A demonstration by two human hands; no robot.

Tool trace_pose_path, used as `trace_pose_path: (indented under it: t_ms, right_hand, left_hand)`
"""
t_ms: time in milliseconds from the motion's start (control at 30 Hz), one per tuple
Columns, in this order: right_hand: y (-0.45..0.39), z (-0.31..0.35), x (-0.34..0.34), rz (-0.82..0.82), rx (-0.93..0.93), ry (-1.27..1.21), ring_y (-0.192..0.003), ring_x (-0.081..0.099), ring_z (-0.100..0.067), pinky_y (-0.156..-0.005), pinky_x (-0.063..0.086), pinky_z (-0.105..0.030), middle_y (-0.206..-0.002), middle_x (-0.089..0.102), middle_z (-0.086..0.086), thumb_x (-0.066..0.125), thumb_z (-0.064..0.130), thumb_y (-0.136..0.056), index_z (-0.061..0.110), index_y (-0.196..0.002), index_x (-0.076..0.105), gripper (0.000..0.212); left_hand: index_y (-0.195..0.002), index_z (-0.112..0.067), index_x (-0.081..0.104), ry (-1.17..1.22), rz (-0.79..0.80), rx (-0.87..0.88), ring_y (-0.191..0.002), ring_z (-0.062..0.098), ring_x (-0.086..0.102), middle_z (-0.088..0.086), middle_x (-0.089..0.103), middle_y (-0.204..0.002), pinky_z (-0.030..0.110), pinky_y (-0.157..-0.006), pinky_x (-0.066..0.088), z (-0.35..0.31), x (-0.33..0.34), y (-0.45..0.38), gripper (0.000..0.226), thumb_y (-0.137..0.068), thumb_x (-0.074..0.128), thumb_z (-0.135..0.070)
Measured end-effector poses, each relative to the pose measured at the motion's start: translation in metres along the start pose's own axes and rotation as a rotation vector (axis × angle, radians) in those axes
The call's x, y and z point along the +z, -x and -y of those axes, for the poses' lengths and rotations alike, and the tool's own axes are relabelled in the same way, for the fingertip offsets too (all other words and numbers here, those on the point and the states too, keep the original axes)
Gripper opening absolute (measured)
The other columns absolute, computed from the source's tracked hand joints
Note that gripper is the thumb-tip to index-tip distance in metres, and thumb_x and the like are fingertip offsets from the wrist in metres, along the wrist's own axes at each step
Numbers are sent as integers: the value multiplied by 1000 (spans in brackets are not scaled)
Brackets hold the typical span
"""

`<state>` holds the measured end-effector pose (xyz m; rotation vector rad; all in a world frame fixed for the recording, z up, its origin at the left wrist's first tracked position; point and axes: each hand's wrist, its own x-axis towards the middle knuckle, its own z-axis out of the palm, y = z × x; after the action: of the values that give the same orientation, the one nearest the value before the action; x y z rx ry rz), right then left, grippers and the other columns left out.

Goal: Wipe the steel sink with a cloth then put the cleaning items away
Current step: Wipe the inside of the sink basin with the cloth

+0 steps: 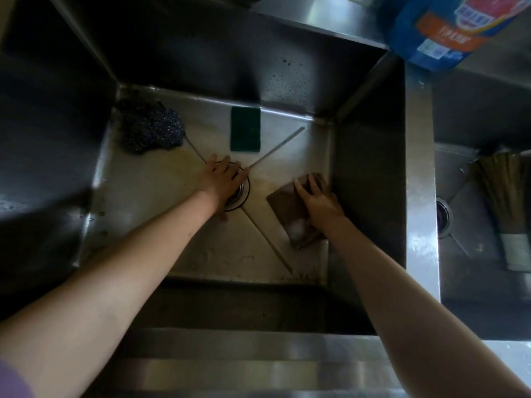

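I look down into a deep steel sink [149,196]. My right hand [319,201] presses flat on a brown cloth [283,206] spread on the sink floor near the right wall; a little foam shows on the cloth. My left hand [222,180] rests palm down over the round drain [240,196] in the middle, fingers spread, holding nothing. A green scouring pad [245,133] lies by the back wall. A dark steel-wool scrubber [149,130] sits in the back left corner.
A blue and orange detergent bag [442,27] stands on the ledge at the back right. A second basin [471,254] to the right holds a bamboo brush [505,208]. A steel divider [419,196] separates the two basins.
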<state>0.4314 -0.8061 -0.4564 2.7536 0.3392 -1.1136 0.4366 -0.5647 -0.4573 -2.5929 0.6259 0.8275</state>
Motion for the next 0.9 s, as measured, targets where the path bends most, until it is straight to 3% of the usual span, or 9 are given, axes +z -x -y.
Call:
trace_pose_path:
  t_ms: [267, 467, 533, 633, 767, 900]
  right_hand:
    - [11, -5, 10, -10, -49, 106, -147, 0, -31, -113, 23, -42, -160, -3, -5, 75, 28, -76, 35, -151, 3, 104]
    - [32, 4, 18, 131, -55, 126, -147, -4, -31, -113, 25, -41, -160, -6, -4, 77, 25, -74, 35, -151, 1, 108]
    - [38, 7, 10, 179, -86, 132, -147, -2, -30, -113, 25, -42, -161, -3, -4, 65, 20, -86, 33, -151, 6, 89]
    - [41, 6, -10, 162, -121, 275, -147, 5, -27, -116, 12, -44, -160, 8, -4, 35, 18, -100, 29, -151, 18, 54]
    - [48, -2, -16, 179, -62, 432, -146, 4, -35, -115, -6, -53, -159, 13, -2, 23, 24, -102, 33, -147, 27, 46]
    - [53, -3, -11, 203, -44, 447, -146, 0, -34, -115, -8, -51, -160, 11, -3, 17, 28, -103, 34, -149, 20, 47]
  left_hand:
    - [-151, -17, -5, -37, -7, 14, -146, 31, 6, 8, 6, -159, 49, -116, 4, 0, 0, 0, 125, -64, 70, -68]
    - [-150, -16, -10, -9, -7, 64, -146, 32, 2, 11, -1, -159, 49, -116, 2, -6, -4, 4, 122, -70, 69, -62]
    - [-150, -17, -8, 78, -37, 136, -146, 33, 0, 11, -2, -159, 50, -116, 3, -15, -4, 6, 113, -75, 64, -61]
    - [-151, -20, -7, 104, -78, 305, -146, 33, -5, 10, -5, -159, 51, -116, -3, -41, -1, 12, 92, -87, 47, -59]
    - [-151, -17, -6, 67, -86, 406, -146, 31, -5, 9, -5, -159, 50, -115, -8, -70, 6, 19, 84, -92, 43, -52]
    - [-150, -14, -10, 90, -110, 361, -146, 32, -6, 12, -9, -159, 50, -114, -10, -71, 5, 21, 84, -93, 43, -47]
